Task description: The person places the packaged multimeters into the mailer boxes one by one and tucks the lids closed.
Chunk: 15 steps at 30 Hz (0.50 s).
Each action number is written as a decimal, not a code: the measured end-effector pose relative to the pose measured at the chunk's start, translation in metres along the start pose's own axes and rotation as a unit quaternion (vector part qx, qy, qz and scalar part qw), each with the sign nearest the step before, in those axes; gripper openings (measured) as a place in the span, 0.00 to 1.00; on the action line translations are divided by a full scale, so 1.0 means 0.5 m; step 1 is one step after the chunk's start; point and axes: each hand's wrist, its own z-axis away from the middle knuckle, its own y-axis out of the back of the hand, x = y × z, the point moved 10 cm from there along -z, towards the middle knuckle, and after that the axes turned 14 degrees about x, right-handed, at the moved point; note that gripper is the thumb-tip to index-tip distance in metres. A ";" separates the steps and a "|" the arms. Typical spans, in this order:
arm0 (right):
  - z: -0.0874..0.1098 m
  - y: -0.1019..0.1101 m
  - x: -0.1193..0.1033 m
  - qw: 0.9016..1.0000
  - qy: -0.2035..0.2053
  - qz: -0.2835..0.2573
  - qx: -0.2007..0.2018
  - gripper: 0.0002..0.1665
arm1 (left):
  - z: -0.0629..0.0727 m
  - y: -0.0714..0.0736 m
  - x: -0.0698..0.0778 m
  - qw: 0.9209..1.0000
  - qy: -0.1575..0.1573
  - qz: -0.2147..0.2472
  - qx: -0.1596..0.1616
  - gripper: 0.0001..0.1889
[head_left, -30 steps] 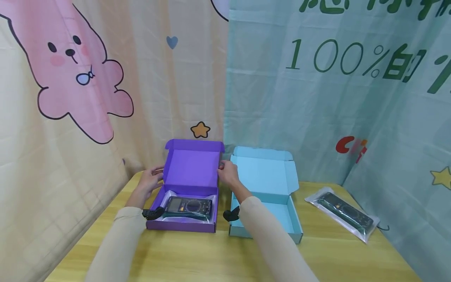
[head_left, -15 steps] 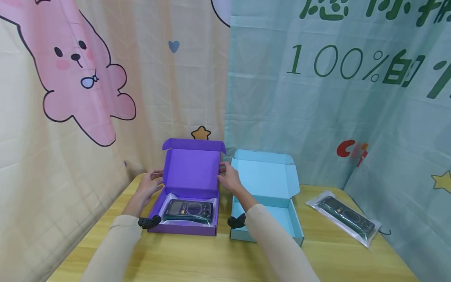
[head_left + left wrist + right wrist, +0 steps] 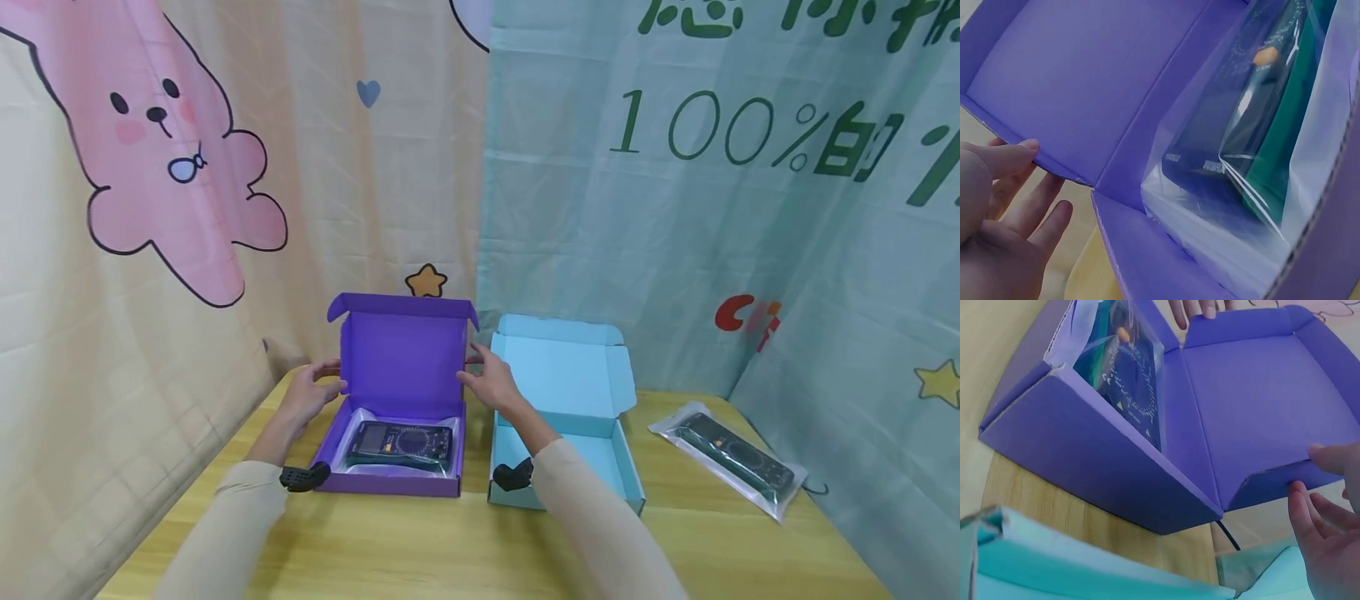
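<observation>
A purple cardboard box (image 3: 386,486) stands on the table with its lid (image 3: 405,354) raised. Inside lies a dark multimeter (image 3: 401,444) in a clear plastic bag, its dial and orange button showing. At the lid's left side flap, my left hand (image 3: 306,398) pinches the edge, thumb (image 3: 1019,153) inside and fingers behind. My right hand (image 3: 491,379) holds the opposite flap the same way, with the thumb (image 3: 1329,456) on the inner face and fingertips below the flap's edge. The lid's front tuck flap (image 3: 401,307) sticks out at the top.
Just right of the purple box sits a light blue box (image 3: 628,467) with its lid up, partly behind the right forearm. A second bagged multimeter (image 3: 738,454) lies at the table's right, near a thin dark hook-shaped piece (image 3: 817,487). Printed curtains (image 3: 600,233) enclose the table.
The purple lid has tilted forward and stands more upright, its inner face darker. Both hands have moved with it, and the right fingers are more spread. The multimeters and blue box stay put.
</observation>
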 end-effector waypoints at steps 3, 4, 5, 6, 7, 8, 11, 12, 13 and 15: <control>0.008 -0.001 -0.001 0.999 0.006 -0.013 -0.028 0.40 | 0.003 0.007 0.012 0.999 -0.040 -0.025 0.002 0.23; 0.011 -0.003 -0.002 0.999 0.009 -0.018 -0.038 0.39 | 0.004 0.011 0.016 0.998 -0.054 -0.033 0.002 0.22; 0.014 -0.006 -0.003 0.999 0.012 -0.023 -0.046 0.39 | 0.005 0.015 0.017 0.997 -0.066 -0.041 0.003 0.22; 0.017 -0.007 -0.003 0.998 0.016 -0.027 -0.051 0.38 | 0.006 0.018 0.019 0.996 -0.080 -0.047 0.004 0.22; 0.021 -0.008 -0.002 0.998 0.019 -0.029 -0.054 0.38 | 0.007 0.020 0.020 0.994 -0.091 -0.057 0.005 0.22; 0.024 -0.008 -0.002 0.998 0.025 -0.029 -0.056 0.39 | 0.008 0.021 0.020 0.993 -0.099 -0.065 0.005 0.22; 0.033 -0.005 -0.005 0.997 0.043 -0.033 -0.060 0.39 | 0.015 0.020 0.014 0.991 -0.104 -0.080 0.000 0.22; 0.037 -0.004 -0.007 0.996 0.048 -0.034 -0.062 0.38 | 0.018 0.018 0.012 0.991 -0.103 -0.083 -0.001 0.22; 0.041 -0.004 -0.008 0.996 0.054 -0.036 -0.066 0.38 | 0.021 0.018 0.009 0.991 -0.101 -0.088 -0.001 0.22; 0.047 -0.006 -0.011 0.994 0.065 -0.036 -0.074 0.37 | 0.026 0.017 0.005 0.991 -0.098 -0.087 0.001 0.22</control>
